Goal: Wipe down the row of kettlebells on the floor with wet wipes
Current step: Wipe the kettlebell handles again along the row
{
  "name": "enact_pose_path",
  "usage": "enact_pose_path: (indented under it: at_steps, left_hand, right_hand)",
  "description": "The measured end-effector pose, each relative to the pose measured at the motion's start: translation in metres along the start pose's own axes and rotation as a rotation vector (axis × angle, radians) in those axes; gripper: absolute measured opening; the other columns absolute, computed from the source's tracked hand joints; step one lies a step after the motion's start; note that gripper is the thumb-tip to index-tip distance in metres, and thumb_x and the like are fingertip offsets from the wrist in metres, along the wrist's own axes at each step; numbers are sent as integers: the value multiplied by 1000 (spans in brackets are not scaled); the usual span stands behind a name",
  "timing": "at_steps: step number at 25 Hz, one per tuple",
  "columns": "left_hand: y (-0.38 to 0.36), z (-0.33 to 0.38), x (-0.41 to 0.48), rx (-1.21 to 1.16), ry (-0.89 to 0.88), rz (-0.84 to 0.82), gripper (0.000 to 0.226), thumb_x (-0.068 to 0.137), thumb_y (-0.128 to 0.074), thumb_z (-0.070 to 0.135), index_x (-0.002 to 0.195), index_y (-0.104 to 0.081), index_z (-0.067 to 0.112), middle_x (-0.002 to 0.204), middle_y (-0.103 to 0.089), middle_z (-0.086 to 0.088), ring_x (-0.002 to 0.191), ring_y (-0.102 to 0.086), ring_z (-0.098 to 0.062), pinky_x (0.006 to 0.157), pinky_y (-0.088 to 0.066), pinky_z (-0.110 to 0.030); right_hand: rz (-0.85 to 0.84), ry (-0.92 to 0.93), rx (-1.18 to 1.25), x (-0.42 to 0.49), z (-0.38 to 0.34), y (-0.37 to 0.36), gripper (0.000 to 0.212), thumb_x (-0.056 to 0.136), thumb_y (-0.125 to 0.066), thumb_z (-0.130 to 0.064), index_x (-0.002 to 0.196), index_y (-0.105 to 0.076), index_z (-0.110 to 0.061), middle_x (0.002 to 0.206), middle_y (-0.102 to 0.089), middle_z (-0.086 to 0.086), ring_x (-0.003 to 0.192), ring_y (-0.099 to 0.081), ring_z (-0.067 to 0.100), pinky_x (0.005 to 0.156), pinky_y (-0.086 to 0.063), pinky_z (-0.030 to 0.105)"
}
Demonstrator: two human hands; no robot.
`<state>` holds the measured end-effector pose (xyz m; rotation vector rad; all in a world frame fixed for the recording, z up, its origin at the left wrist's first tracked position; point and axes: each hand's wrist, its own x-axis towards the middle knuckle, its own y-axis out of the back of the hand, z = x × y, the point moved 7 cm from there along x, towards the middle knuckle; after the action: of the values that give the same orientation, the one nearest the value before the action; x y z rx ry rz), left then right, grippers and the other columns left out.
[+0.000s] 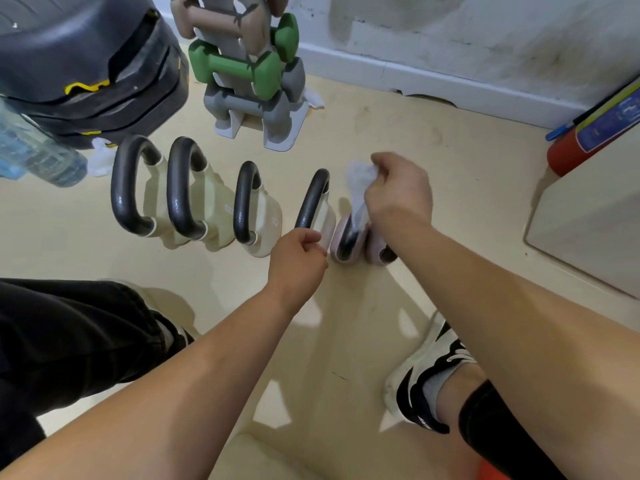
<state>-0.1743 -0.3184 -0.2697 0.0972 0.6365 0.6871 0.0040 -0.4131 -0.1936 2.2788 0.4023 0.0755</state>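
Note:
Several kettlebells stand in a row on the beige floor, cream ones with black handles (128,188) on the left and a pink one (346,244) at the right end. My right hand (398,188) grips a white wet wipe (360,181) that drapes down onto the pink kettlebell's handle. My left hand (298,261) pinches the lower end of the wipe beside the nearest cream kettlebell (313,202). A second pink kettlebell (379,251) is mostly hidden under my right wrist.
A rack of green, grey and tan dumbbells (249,71) stands behind the row. A dark machine (90,64) and a water bottle (38,154) lie far left. A red cylinder (568,154) and a cream cabinet (588,216) are right. My shoes (426,368) flank the near floor.

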Motion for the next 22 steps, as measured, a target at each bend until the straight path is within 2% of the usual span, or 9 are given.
enact_pose_path:
  at_steps: [2,5,8,10,12,14,16,19,22]
  left_hand:
    - [3,3,5,-19,-8,15,29,75,-49,19,99,-62,28,98,-73,-7,87,-73,-26,88,-60,-52]
    - [4,2,7,-17,-2,15,29,73,-49,18,96,-62,29,96,-72,-6,90,-72,-30,86,-60,-52]
    - [4,-7,11,3,7,6,29,72,-49,18,93,-64,31,96,-74,-2,92,-72,-28,91,-59,-50]
    - [6,-12,12,6,18,41,24,73,-49,18,86,-66,29,91,-74,1,89,-73,-26,89,-59,-49]
    - [8,-16,12,33,27,76,22,73,-48,19,82,-67,28,85,-74,4,83,-73,-24,84,-61,-48]
    - [8,-21,11,52,39,73,23,72,-48,20,80,-68,28,83,-74,5,81,-74,-24,82,-61,-48]
    - [7,-25,9,45,62,63,24,71,-47,21,80,-68,28,85,-74,3,82,-74,-25,82,-62,-48]
    - [5,-26,8,56,76,48,23,71,-47,21,78,-67,29,86,-74,2,82,-73,-27,81,-62,-47]
    - [5,-23,8,71,56,23,22,71,-48,21,80,-66,28,88,-73,0,83,-73,-27,82,-62,-48]
  right_hand:
    - [-40,210,-165,6,-10,-12,46,91,-44,-11,133,-56,-25,137,-56,-4,126,-52,20,99,-42,30]
    - [-311,417,-449,-18,18,-71,44,90,-42,-12,132,-49,-18,145,-44,-2,138,-39,22,95,-44,37]
    - [-396,568,-589,-52,41,-98,56,95,-32,-24,149,-36,-10,161,-26,5,152,-13,23,119,-22,50]
    - [-427,768,-669,-78,45,-100,58,96,-35,-27,150,-36,-5,159,-30,12,151,-16,26,123,-11,47]
    - [-491,936,-739,-101,50,-101,59,94,-45,-25,148,-38,-4,157,-32,14,150,-19,27,123,-10,46]
    - [-497,903,-752,-93,47,-98,57,95,-46,-25,148,-40,-5,157,-34,13,149,-22,27,121,-17,48]
    - [-420,676,-688,-58,35,-90,50,99,-38,-31,143,-43,-8,157,-31,11,146,-20,27,116,-29,50]
    - [-462,289,-440,-5,36,-85,47,101,-25,-40,142,-43,-25,165,2,1,152,7,20,120,-17,50]
    - [-473,253,-408,-2,43,-93,42,101,-27,-38,135,-49,-27,165,12,1,152,13,21,120,-14,55]
